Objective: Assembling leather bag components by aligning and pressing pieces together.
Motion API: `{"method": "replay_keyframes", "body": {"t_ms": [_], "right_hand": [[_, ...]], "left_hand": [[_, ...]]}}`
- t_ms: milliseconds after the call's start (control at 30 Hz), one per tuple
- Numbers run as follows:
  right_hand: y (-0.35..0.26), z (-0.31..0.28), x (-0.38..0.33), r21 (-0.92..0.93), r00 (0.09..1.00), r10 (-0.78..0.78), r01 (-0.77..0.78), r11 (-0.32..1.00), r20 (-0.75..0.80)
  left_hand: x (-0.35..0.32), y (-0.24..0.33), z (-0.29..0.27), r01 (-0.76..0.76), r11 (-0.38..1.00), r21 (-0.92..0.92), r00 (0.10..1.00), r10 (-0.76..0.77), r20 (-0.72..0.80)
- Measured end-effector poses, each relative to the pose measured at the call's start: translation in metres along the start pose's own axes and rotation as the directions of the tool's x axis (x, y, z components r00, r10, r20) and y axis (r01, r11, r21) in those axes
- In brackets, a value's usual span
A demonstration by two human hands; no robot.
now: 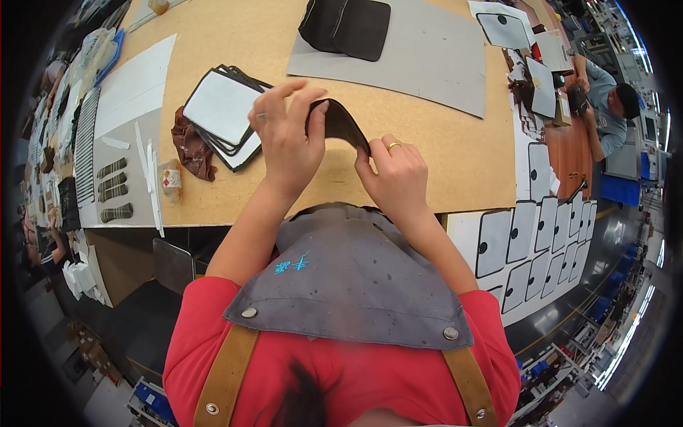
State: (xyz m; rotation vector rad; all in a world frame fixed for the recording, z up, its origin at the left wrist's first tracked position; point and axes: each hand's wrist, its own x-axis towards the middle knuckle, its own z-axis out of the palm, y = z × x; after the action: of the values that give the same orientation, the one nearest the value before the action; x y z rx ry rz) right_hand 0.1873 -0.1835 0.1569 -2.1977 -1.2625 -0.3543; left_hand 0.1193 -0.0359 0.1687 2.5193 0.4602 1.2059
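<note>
A dark brown, flexible panel (pixel 343 122) is bent into an arch between my two hands above the table. My left hand (pixel 288 135) grips its left end between thumb and fingers, with the other fingers raised. At the panel's right end, my right hand (pixel 395 171) pinches the lower corner. Just left of my left hand lies a stack of white-faced panels with black edges (pixel 222 108). A crumpled brown cloth (pixel 192 148) sits beside that stack, partly under it. Farther off, dark brown folded pieces (pixel 348 30) rest on a grey board (pixel 434 64).
A small clear container (pixel 171 179) stands near the table's front left edge, by white strips (pixel 148 171) and plaid rolls (pixel 114 188). Rows of black-edged white panels (pixel 523 228) cover a white surface at right. Another person (pixel 608 103) works at a brown table there.
</note>
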Motion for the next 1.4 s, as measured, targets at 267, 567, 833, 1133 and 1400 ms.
{"method": "replay_keyframes", "body": {"t_ms": [267, 567, 833, 1133, 1400], "right_hand": [[-0.012, 0.005, 0.010, -0.022, 0.978, -0.207, 0.207, 0.978, -0.027], [0.008, -0.054, 0.049, 0.295, 0.980, -0.187, 0.198, 0.935, -0.064], [0.020, -0.067, 0.050, 0.628, 0.894, -0.351, 0.107, 0.771, 0.279], [0.024, -0.082, 0.065, 0.852, 0.753, -0.583, 0.056, 0.520, 0.306], [0.038, -0.068, 0.074, 0.879, 0.848, -0.459, -0.018, 0.476, 0.266]], "left_hand": [[-0.008, 0.010, -0.007, 0.794, 0.368, -0.483, 0.606, -0.416, 0.679], [0.016, -0.004, -0.036, 0.551, 0.623, -0.555, 0.688, 0.037, 0.724], [0.038, 0.012, -0.056, 0.007, 0.871, -0.492, 0.699, 0.347, 0.625], [0.050, 0.015, -0.054, 0.227, 0.474, -0.851, 0.624, 0.600, 0.500], [0.066, 0.013, -0.053, -0.015, 0.718, -0.696, 0.699, 0.505, 0.506]]}}
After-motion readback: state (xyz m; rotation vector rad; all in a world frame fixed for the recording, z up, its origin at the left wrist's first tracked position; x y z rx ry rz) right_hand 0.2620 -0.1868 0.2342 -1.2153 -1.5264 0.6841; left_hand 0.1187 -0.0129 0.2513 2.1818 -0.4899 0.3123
